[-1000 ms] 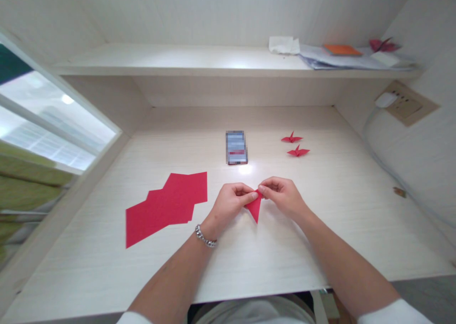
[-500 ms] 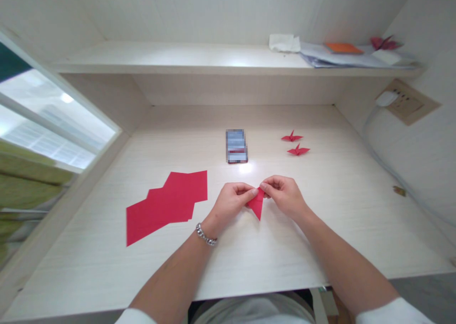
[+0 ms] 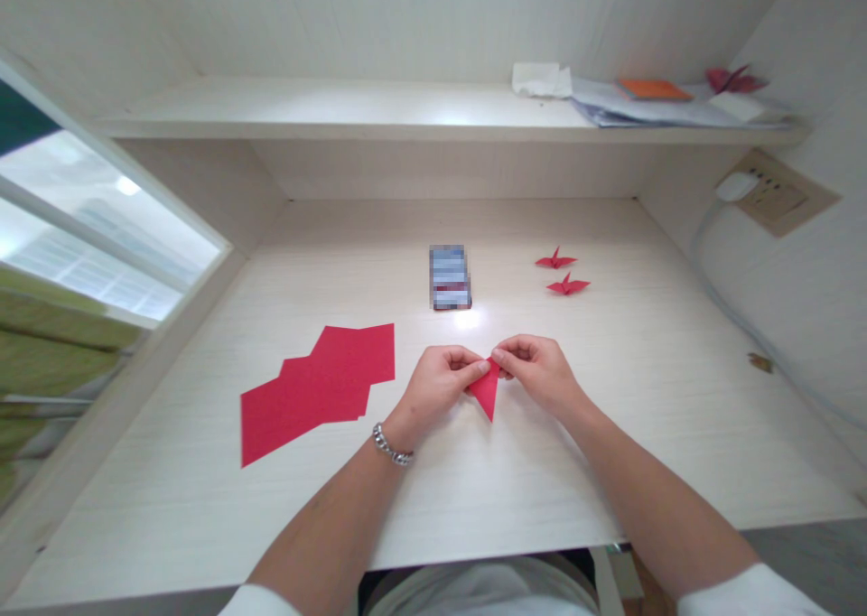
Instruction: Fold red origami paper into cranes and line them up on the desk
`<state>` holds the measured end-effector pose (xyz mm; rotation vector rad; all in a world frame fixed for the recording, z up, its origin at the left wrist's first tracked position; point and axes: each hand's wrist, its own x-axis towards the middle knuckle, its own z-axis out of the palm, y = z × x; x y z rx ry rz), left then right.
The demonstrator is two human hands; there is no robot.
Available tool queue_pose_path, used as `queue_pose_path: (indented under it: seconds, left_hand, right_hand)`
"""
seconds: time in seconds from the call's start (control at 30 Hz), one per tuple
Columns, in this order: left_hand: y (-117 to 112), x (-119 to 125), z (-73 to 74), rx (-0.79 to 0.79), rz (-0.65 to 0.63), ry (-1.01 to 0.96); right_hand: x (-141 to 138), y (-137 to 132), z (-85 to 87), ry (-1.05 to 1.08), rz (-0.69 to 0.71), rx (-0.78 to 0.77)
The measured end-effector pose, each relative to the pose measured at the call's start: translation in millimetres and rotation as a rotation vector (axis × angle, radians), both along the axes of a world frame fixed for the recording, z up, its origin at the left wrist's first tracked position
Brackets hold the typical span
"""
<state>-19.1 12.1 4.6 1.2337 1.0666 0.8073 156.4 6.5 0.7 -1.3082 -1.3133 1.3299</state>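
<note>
Between my two hands is a small folded piece of red paper (image 3: 487, 394), its sharp point hanging toward me. My left hand (image 3: 448, 374) pinches its upper left side between thumb and fingers. With thumb and fingertips, my right hand (image 3: 535, 365) pinches the upper right edge, close beside the left thumb. The fingers partly cover the paper's top. To the left, several overlapping red paper sheets (image 3: 325, 383) lie flat on the desk. Two small red paper cranes, one (image 3: 556, 259) behind the other (image 3: 568, 285), sit beyond my right hand.
A phone (image 3: 450, 277) lies on the desk (image 3: 352, 246) beyond my hands. On the shelf (image 3: 339, 103) are a white tissue (image 3: 540, 80), papers, an orange packet (image 3: 654, 90) and a larger red folded paper piece (image 3: 735, 80). A cable (image 3: 718, 300) runs down from the wall socket (image 3: 778, 191).
The red paper's point has swung slightly left and toward me, and the paper looks a little narrower. Both hands keep their pinch in nearly the same place.
</note>
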Motion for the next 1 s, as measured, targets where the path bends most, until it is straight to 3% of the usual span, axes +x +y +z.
queue_pose_path:
  seconds: [0.33,0.5,0.67,1.0]
  left_hand:
    - [1,-1,0.0,0.016,-0.061,-0.092]
    - [0,-1,0.2,0.069,0.062,-0.071]
    - [0,4,-1.8,0.004,0.047,-0.139]
    - [2,7,-8.5,-0.001,0.273,-0.173]
  right_hand:
    - [0,3,1.0,0.057,-0.044,-0.027]
    - [0,3,-0.9,0.075,-0.079,-0.017]
    - [-1,2,-1.0,0.116,-0.156,0.024]
    - [-6,1,-0.6,0.183,-0.152,-0.054]
